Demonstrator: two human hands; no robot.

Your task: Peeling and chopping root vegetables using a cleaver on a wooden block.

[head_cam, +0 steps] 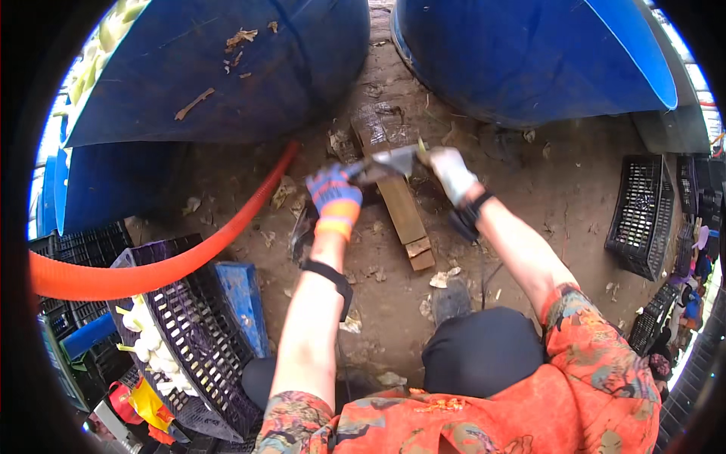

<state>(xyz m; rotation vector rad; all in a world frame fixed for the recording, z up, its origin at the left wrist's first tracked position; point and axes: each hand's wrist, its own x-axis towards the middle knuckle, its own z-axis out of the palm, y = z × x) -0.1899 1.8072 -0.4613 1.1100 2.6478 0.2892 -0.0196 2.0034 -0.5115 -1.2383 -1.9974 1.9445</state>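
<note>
My left hand (334,190), in an orange and blue work glove, grips the handle of a broad-bladed knife (394,162), blurred by motion. The blade points right, above a wooden beam (402,218) on the ground. Close to the blade tip is my right hand (451,170) in a white glove, its fingers closed around a small plant piece with a greenish-yellow stem (421,146). The fingers hide the rest of this piece, and blur keeps me from telling whether the blade touches it.
Large blue barrels (227,74) (527,62) stand ahead. An orange corrugated hose (170,267) curves in from the left. A black crate (198,340) at my left holds garlic bulbs (150,343), beside a blue block (244,306). More black crates (635,213) stand right; people (692,301) are beyond.
</note>
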